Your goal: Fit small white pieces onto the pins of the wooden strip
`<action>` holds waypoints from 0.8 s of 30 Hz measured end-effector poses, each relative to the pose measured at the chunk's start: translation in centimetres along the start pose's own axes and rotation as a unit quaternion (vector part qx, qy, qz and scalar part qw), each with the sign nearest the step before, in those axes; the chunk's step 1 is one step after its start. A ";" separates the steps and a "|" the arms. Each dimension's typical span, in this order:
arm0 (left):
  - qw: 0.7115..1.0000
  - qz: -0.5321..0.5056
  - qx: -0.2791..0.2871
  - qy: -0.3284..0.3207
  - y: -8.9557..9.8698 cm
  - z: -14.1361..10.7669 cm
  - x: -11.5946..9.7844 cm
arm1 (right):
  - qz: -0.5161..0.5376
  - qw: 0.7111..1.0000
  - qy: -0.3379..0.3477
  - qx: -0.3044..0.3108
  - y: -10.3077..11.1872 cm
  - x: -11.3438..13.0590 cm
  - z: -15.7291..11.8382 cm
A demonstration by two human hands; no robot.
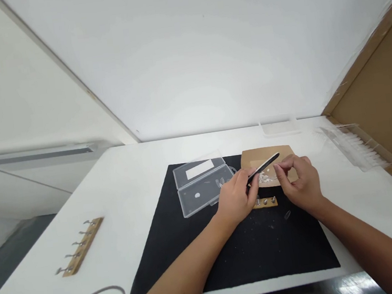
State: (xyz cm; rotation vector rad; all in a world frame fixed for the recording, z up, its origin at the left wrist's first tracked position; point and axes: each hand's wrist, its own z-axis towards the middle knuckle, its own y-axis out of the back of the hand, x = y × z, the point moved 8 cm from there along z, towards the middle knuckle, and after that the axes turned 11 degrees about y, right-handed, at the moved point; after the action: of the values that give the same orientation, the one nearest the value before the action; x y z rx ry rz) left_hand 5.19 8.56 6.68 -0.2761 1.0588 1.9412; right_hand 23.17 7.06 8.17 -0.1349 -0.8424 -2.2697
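Observation:
My left hand [236, 194] is closed around a slim black nail file [269, 161] with a pale upper face, which slants up to the right. Thumb and forefinger of my right hand [302, 183] are pinched together near the file's tip; what they hold, if anything, is too small to make out. Between the hands, small white pieces [265, 177] lie on a brown card tray [267, 153]. Below it, a wooden strip [270, 202] carries metal holders, its left part hidden by my left hand. A clear false nail tip [287, 215] rests on the black mat [267, 248].
An open clear plastic case [192, 200] with a white label lies left of my left hand, loose clear tips inside. A second strip with metal holders [82, 248] and a cable [106, 289] are at left. Clear trays [357, 147] lie right, beside a cardboard box [383, 88].

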 end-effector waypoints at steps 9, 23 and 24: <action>1.000 0.013 0.016 0.013 -0.3 0.0 0.3 | -0.013 1.000 -0.007 0.000 0.1 -0.3 0.0; 1.000 -0.017 0.015 0.016 -0.2 -0.2 -0.5 | -0.072 0.997 0.020 -0.002 -0.9 0.4 0.1; 1.000 -0.018 0.014 0.017 -0.2 -0.1 -0.5 | -0.073 0.997 0.034 0.008 -1.3 0.7 0.2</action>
State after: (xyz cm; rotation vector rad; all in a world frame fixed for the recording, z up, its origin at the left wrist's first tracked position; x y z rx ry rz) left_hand 5.63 8.22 6.77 -0.3112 1.0954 1.8949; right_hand 21.84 7.46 7.85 0.0101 -0.8585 -2.3882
